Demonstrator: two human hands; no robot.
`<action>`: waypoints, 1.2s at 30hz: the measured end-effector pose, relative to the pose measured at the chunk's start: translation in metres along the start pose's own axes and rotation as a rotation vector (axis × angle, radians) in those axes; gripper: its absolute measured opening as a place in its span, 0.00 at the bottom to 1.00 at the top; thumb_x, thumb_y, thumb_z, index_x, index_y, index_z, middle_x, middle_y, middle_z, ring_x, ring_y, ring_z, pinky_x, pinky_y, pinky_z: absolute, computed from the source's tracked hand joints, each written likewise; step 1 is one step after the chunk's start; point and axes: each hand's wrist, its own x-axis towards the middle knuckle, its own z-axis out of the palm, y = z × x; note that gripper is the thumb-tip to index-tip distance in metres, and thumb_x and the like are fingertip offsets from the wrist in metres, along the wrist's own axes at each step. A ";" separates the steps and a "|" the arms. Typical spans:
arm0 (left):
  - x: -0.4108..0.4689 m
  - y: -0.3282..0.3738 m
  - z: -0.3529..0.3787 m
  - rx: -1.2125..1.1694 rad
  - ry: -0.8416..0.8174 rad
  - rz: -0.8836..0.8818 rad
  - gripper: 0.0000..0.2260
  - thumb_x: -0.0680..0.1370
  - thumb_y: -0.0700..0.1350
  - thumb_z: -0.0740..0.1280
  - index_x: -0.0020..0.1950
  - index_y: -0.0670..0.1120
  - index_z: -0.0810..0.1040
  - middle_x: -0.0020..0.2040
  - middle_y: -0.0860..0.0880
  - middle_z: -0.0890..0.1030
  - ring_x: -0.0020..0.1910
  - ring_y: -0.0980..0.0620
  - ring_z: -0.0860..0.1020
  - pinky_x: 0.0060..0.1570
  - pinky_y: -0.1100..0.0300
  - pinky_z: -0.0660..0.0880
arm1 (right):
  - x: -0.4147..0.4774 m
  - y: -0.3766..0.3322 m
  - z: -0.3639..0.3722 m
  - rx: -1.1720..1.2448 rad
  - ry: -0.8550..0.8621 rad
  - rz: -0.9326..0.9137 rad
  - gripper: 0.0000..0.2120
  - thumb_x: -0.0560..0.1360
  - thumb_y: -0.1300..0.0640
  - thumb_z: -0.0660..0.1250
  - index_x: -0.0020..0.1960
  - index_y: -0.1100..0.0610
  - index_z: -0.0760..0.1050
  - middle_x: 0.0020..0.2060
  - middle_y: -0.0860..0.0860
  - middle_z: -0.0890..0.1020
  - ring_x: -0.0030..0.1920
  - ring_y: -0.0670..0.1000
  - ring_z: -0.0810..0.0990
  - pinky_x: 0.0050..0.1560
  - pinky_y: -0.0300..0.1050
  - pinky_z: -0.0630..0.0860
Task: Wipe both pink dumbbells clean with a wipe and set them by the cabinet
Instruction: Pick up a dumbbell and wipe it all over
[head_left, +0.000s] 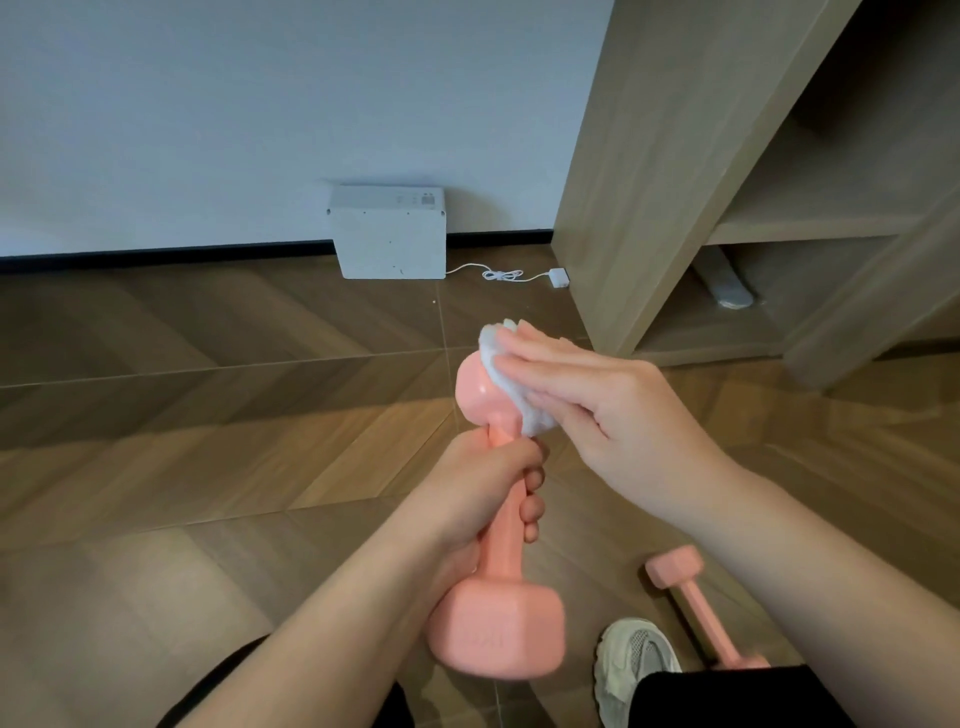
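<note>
The dumbbell (501, 540) in the left hand (483, 499) is salmon pink. The wipe (506, 382) under the right hand (597, 395) is white. Below the right hand, the second dumbbell (691, 597) is the same pink, beside a white-and-grey sneaker (631, 660). Beyond both hands are a brown herringbone floor (208, 415), a pale grey box (389, 234) and a light wood-grain cabinet (649, 156).

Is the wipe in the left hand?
No, the right hand presses the wipe on the dumbbell head, while the left hand grips its handle.
</note>
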 end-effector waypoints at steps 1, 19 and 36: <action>-0.001 0.000 0.000 -0.024 -0.003 -0.016 0.07 0.77 0.33 0.61 0.40 0.43 0.72 0.26 0.49 0.70 0.20 0.53 0.67 0.21 0.64 0.67 | -0.001 0.002 -0.001 -0.046 0.004 -0.030 0.19 0.77 0.73 0.62 0.65 0.59 0.76 0.68 0.49 0.74 0.71 0.47 0.68 0.72 0.49 0.64; -0.006 0.018 -0.019 -0.358 -0.194 -0.109 0.05 0.76 0.37 0.60 0.46 0.46 0.67 0.27 0.50 0.66 0.20 0.55 0.63 0.20 0.65 0.65 | 0.004 0.017 -0.005 -0.120 0.312 -0.041 0.07 0.71 0.68 0.73 0.48 0.61 0.84 0.43 0.49 0.85 0.45 0.44 0.82 0.48 0.42 0.78; -0.013 0.006 -0.012 -0.281 -0.174 0.061 0.04 0.70 0.37 0.63 0.40 0.45 0.69 0.28 0.49 0.68 0.21 0.54 0.64 0.22 0.62 0.66 | 0.025 -0.006 0.003 0.390 0.396 0.332 0.06 0.73 0.62 0.67 0.44 0.54 0.82 0.40 0.46 0.81 0.37 0.46 0.79 0.39 0.44 0.77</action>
